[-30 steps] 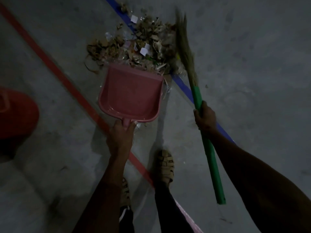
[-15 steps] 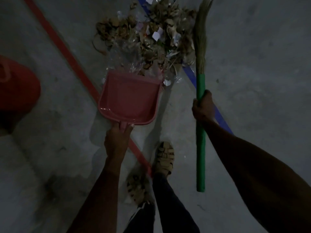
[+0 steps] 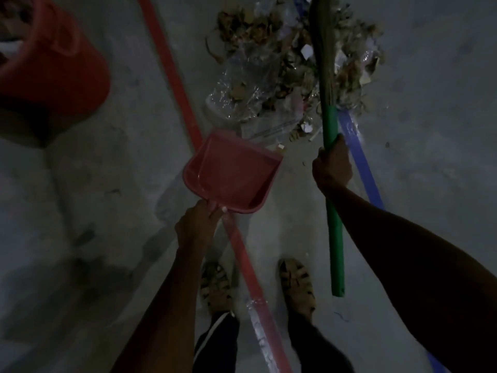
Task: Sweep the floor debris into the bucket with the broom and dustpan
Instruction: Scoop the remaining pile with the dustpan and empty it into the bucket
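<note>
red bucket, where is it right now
In the head view, the red bucket stands on the floor at upper left, left of the red floor line, apart from the pink dustpan.

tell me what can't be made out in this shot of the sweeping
Head view only, dim and soft:
- Red bucket: cut off by the top and left edges; its contents are too dark to read.
- Broom: bristle tip runs off the top edge.
- Debris pile: far side cropped; single pieces too blurred to name.
- Dustpan: handle hidden inside the left hand.
- Right hand: fingers hidden behind its back.
</note>
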Demonstrator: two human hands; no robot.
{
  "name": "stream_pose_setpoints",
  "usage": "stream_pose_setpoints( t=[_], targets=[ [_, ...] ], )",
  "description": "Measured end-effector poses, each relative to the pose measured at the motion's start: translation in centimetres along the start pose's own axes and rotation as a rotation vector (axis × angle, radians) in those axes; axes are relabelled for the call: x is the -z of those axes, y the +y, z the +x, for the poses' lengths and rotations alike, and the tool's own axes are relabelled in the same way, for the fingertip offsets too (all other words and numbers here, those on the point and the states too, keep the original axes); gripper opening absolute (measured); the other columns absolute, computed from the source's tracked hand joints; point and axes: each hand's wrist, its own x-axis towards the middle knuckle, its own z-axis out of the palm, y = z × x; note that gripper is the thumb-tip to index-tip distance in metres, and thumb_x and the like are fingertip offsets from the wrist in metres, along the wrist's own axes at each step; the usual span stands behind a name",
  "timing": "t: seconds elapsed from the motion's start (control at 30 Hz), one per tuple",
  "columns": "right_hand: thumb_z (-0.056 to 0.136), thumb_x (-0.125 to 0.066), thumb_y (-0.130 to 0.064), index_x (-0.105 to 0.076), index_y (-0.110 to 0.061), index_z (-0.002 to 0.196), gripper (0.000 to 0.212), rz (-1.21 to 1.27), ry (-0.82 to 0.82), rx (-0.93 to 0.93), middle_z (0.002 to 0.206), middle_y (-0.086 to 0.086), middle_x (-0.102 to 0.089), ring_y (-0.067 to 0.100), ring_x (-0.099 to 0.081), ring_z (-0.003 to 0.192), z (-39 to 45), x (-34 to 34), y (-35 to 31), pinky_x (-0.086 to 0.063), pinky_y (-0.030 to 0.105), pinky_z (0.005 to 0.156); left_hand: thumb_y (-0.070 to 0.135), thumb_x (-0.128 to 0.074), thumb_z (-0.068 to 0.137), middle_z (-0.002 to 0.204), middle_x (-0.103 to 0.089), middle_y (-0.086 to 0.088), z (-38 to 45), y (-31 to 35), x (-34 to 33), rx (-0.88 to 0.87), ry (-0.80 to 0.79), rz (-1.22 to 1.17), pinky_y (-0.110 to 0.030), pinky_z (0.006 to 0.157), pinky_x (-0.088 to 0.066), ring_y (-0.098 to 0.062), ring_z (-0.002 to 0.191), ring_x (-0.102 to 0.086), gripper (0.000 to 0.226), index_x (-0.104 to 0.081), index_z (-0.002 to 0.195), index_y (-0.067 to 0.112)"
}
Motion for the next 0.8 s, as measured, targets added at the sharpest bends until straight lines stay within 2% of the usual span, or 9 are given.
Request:
stream_pose_setpoints(
  t=[0.13, 0.27, 0.37, 0.47, 0.57, 0.7, 0.8],
  targets=[
    [0.097, -0.056, -0.029, -0.046, -0.013, 0.136, 0.043, 0.077, 0.046, 0.023, 0.125, 0.008, -0.058, 0.026, -0.062, 0.108, 0.1, -2.5, 1.4, -0.048, 0.039, 0.083, 0.056, -0.051, 0.095, 0.106, -0.066, -0.015, -0.5, -2.8, -4.1, 0.055, 0.051, -0.011, -0.035, 0.073, -0.04, -0.035, 0.099, -0.063, 0.046, -0.056, 0.1, 0.011],
    [0.098, -0.058, -0.029, -0.052, -0.01, 0.128, 0.036, 0.075, 0.077, 0.067, 0.121, 0.011, -0.06, 0.03, -0.061, 0.11, 0.7, -4.6, 3.6, -0.044, 0.035, 0.08, 0.064, -0.043, 0.092, 0.108, -0.065, -0.018, -1.7, -4.7, -8.2, 0.111, 0.023, 0.019, -0.04, 0.079, -0.045, -0.038, 0.101, -0.062, 0.05, -0.052, 0.096, 0.014],
    [0.097, -0.059, -0.027, -0.051, -0.008, 0.127, 0.036, 0.089, 0.036, 0.102, 0.119, 0.015, -0.062, 0.035, -0.061, 0.11, 1.6, -6.8, 5.0, -0.048, 0.037, 0.082, 0.056, -0.048, 0.095, 0.11, -0.066, -0.015, -2.4, -6.2, -11.5, 0.128, 0.004, 0.096, -0.038, 0.08, -0.046, -0.036, 0.104, -0.063, 0.045, -0.056, 0.108, 0.013],
    [0.098, -0.057, -0.028, -0.052, -0.007, 0.126, 0.036, 0.069, 0.013, 0.133, 0.119, 0.018, -0.063, 0.038, -0.062, 0.109, 2.5, -9.5, 5.5, -0.045, 0.036, 0.077, 0.057, -0.05, 0.094, 0.112, -0.066, -0.013, -1.6, -8.1, -14.1, 0.114, 0.002, 0.062, -0.037, 0.081, -0.047, -0.033, 0.105, -0.064, 0.045, -0.06, 0.11, 0.016],
    [0.099, -0.057, -0.03, -0.049, -0.01, 0.131, 0.038, 0.065, -0.004, 0.178, 0.122, 0.015, -0.061, 0.035, -0.062, 0.11, 3.2, -12.7, 5.9, -0.041, 0.033, 0.076, 0.072, -0.04, 0.083, 0.112, -0.068, -0.007, 0.4, -10.5, -16.7, 0.053, 0.003, -0.034, -0.038, 0.081, -0.051, -0.03, 0.104, -0.066, 0.061, -0.066, 0.109, 0.023],
    [0.1, -0.055, -0.03, -0.042, -0.012, 0.139, 0.045, 0.082, -0.005, 0.227, 0.127, 0.014, -0.059, 0.036, -0.061, 0.112, 3.7, -16.7, 5.3, -0.05, 0.044, 0.086, 0.066, -0.062, 0.083, 0.11, -0.07, -0.007, 4.2, -12.2, -18.2, 0.093, 0.013, -0.155, -0.034, 0.078, -0.051, -0.026, 0.099, -0.067, 0.05, -0.069, 0.106, 0.022],
    [0.099, -0.056, -0.029, -0.042, -0.011, 0.134, 0.041, 0.116, 0.012, 0.23, 0.126, 0.015, -0.06, 0.038, -0.061, 0.112, 3.9, -18.9, 5.2, -0.05, 0.047, 0.089, 0.079, -0.062, 0.067, 0.106, -0.069, -0.005, 6.5, -12.2, -17.9, 0.076, 0.004, -0.187, -0.036, 0.081, -0.051, -0.026, 0.098, -0.066, 0.066, -0.07, 0.103, 0.024]
  ],
)
